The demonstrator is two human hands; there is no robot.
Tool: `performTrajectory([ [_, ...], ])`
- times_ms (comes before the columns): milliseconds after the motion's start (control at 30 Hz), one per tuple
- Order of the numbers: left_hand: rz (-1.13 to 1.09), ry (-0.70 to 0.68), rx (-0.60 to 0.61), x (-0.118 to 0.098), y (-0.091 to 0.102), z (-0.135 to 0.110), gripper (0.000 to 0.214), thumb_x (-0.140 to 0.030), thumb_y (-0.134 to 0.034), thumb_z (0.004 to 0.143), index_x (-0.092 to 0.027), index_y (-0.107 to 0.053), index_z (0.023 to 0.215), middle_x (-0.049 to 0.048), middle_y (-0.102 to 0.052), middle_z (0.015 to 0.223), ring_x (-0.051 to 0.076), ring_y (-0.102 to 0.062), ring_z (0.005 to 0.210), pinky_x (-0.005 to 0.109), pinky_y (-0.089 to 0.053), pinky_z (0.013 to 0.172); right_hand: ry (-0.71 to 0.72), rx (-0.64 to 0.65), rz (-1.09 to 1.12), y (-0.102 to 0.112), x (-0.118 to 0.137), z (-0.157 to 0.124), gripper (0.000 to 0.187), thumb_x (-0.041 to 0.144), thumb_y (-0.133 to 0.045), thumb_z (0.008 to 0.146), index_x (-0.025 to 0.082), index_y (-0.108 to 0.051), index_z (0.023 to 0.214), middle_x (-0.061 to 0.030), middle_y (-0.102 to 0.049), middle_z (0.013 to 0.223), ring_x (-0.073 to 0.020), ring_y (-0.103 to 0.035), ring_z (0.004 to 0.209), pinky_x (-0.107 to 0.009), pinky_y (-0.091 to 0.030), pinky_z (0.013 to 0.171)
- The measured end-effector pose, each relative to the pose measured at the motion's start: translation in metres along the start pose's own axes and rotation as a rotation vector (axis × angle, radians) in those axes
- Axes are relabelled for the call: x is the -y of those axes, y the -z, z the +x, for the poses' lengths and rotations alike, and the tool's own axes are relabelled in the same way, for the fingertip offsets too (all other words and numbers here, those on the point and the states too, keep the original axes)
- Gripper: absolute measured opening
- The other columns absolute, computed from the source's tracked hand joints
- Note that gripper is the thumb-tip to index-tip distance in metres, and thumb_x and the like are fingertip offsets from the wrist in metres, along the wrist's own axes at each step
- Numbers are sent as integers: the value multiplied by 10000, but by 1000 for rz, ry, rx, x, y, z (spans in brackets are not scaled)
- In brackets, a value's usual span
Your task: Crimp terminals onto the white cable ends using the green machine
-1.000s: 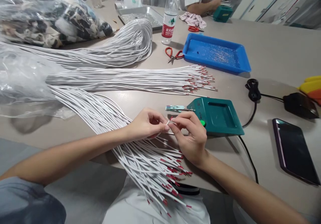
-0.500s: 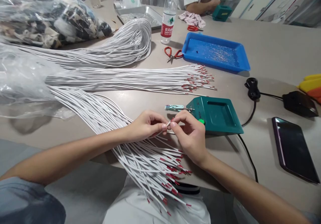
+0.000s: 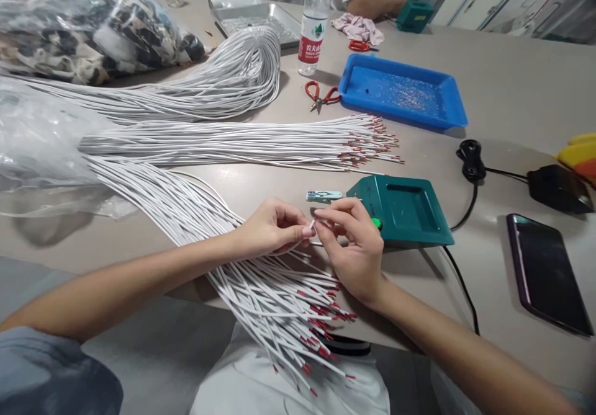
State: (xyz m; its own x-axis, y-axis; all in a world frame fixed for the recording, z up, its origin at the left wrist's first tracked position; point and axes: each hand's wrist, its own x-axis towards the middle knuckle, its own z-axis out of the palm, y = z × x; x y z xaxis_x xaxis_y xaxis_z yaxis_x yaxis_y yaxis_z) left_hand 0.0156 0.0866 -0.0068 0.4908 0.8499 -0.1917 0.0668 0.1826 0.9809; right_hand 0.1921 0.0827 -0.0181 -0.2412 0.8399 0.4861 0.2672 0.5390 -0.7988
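My left hand (image 3: 272,229) pinches the end of a thin white wire (image 3: 311,224) above the near bundle of white wires with red tips (image 3: 261,291). My right hand (image 3: 354,250) meets it fingertip to fingertip, its thumb and forefinger closed on the same wire end. Both hands hover just left of a green box-shaped device (image 3: 403,210) with a green button. A small pale blue clip (image 3: 323,196) lies against that device's left side.
A second wire bundle (image 3: 242,145) and a looped one (image 3: 223,83) lie farther back. Also on the table: red pliers (image 3: 321,96), blue tray (image 3: 403,92), water bottle (image 3: 313,27), phone (image 3: 547,272), black cable (image 3: 470,167), plastic bags (image 3: 69,30). Another person's arm (image 3: 377,2) rests at the far edge.
My hands stay pinched together on the wire end; my right fingers have shifted slightly on it. The view has tilted a little.
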Motion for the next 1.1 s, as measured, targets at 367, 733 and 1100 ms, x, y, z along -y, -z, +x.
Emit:
performTrajectory([
  [367, -27, -20, -5, -1, -1, 1, 373, -435, -631, 773, -70, -642, 696, -2, -511, 486, 36, -380, 376, 162, -269, 371, -46, -15, -13, -1, 5, 3, 55, 146, -592, 797, 196, -591, 773, -24, -540, 796, -118, -534, 685, -186, -442, 423],
  [733, -28, -47, -31, -1, -1, 2, 384, -459, -603, 786, -80, -612, 728, 18, -562, 595, 22, -351, 393, 165, -241, 379, -231, 16, 255, 2, 5, 2, 65, 230, -511, 855, 187, -558, 844, -43, -490, 847, -135, -528, 726, -210, -460, 457],
  [1100, -14, -71, -19, -9, -4, 0, 379, -455, -635, 759, -82, -628, 690, 12, -556, 565, 30, -354, 407, 172, -250, 392, -60, 45, 101, 2, 7, 4, 56, 170, -574, 827, 194, -603, 785, -29, -565, 776, -137, -550, 712, -237, -462, 521],
])
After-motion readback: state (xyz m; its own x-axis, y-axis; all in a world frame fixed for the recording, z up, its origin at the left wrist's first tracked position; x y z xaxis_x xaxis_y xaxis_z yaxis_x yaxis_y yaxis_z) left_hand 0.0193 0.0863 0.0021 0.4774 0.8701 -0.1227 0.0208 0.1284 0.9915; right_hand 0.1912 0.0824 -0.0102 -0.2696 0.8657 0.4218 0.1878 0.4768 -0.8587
